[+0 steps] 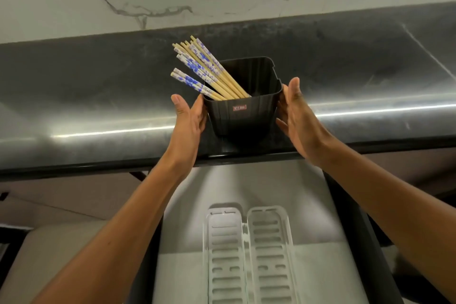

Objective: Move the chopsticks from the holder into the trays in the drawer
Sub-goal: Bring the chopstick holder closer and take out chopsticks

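While the chopsticks (197, 69) are leaning in the black holder (243, 111) on the dark worktop (98, 96), the left hand (188, 123) and right hand (299, 116) are cupping its sides, fingers (293, 89) spread, likely steadying it above the drawer's empty trays (249, 254).

We reach both bare arms forward and upward from the bottom corners of the view, forearms converging toward the middle. Our left hand (188, 118) is held edge-on, palm turned inward to the right, fingers straight and together, thumb (178, 103) raised above them. Our right hand (296, 111) mirrors it, palm turned inward to the left, fingers extended and pointing up and forward, with the lower fingers slightly spread. Both hands are flat and uncurled, facing each other at about the same height, wrists nearly straight with the forearms.
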A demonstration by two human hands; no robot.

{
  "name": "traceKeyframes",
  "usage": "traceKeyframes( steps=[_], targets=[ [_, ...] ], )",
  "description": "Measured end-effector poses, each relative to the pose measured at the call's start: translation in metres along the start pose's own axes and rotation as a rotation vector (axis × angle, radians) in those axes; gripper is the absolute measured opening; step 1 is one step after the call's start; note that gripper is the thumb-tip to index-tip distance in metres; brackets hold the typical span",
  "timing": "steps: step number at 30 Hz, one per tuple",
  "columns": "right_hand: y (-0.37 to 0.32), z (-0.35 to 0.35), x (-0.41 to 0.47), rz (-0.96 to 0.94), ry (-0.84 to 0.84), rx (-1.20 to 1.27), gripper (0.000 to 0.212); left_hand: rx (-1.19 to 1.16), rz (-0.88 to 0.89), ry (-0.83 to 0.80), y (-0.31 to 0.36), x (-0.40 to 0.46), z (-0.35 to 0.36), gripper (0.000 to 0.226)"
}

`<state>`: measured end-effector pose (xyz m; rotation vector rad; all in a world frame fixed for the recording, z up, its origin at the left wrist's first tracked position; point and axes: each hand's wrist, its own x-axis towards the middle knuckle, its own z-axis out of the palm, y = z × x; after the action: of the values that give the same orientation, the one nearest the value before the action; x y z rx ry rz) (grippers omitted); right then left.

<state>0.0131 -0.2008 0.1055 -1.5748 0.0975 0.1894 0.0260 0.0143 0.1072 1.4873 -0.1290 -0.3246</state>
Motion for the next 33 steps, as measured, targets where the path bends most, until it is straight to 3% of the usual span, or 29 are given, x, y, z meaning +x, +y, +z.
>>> traceKeyframes(
  steps=[12,21,26,33],
  targets=[
    [0.006,-0.004,0.005,-0.096,0.047,-0.073,0.095,0.093,0.125,-0.001,-0.009,0.001,0.001,0.085],
    [0.003,-0.008,-0.003,-0.211,0.083,-0.228,0.067,0.228,0.172,0.035,-0.013,0.004,0.000,0.090],
    [0.014,-0.013,-0.003,-0.297,0.108,-0.267,0.050,0.305,0.153,0.170,-0.019,0.035,-0.023,0.061],
    [0.033,-0.021,0.014,-0.307,0.200,-0.268,0.032,0.374,0.220,0.160,-0.025,0.055,-0.041,0.055]
  ],
)
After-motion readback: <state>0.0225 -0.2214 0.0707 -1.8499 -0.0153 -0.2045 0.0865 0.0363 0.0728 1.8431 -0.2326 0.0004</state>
